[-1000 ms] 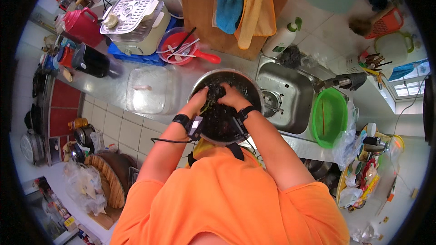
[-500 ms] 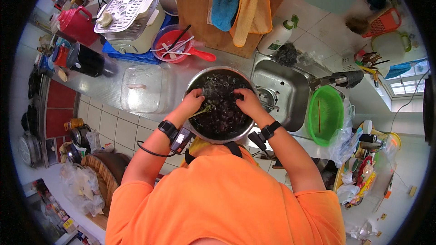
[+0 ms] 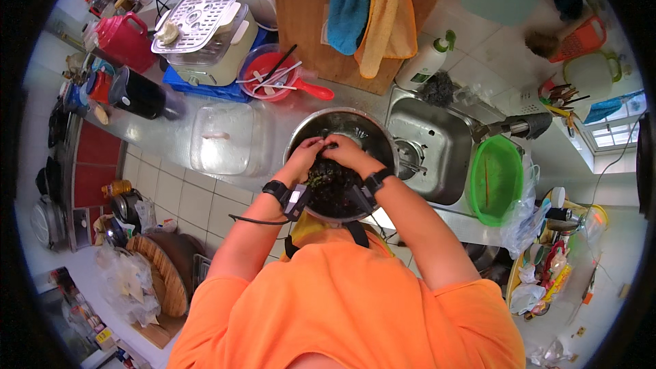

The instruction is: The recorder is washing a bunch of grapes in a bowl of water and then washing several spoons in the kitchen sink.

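Your left hand (image 3: 303,160) and right hand (image 3: 349,155) curl nearly closed over dark grape-like produce (image 3: 329,176), hold indiscernible, in the steel bowl (image 3: 377,138); apparently picking over, next needing a gentle pinch

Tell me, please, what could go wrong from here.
The bowl sits near the counter's front edge, so a hard push might tip it. The device at the left wrist hangs close to the bowl's rim and could get wet. The black cable across the left forearm might snag.
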Action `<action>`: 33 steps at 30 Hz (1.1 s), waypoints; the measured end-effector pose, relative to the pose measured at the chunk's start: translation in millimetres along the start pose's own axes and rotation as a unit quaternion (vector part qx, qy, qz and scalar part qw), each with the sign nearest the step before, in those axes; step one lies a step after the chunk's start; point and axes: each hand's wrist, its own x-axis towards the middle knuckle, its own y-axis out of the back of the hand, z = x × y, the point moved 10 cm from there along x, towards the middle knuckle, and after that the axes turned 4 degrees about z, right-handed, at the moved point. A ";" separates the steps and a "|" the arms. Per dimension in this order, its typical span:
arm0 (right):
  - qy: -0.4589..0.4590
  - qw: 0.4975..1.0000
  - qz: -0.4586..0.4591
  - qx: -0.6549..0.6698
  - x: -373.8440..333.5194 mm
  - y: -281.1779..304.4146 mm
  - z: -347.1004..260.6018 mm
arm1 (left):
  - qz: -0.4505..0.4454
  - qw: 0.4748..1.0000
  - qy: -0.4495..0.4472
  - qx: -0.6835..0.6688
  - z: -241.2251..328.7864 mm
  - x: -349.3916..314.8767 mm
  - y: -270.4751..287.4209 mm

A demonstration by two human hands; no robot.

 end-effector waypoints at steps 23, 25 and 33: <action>-0.105 0.992 -0.066 -0.026 -6.6 6.5 -2.4 | -0.101 0.987 0.103 -0.069 -5.3 -30.1 -10.4; -0.032 0.999 -0.037 -0.006 -21.0 20.7 -18.7 | -0.095 0.992 0.079 -0.033 7.2 -38.6 -10.2; -0.094 0.979 0.092 -0.156 -53.8 94.2 4.1 | -0.137 0.990 0.028 0.018 36.2 -66.9 -7.2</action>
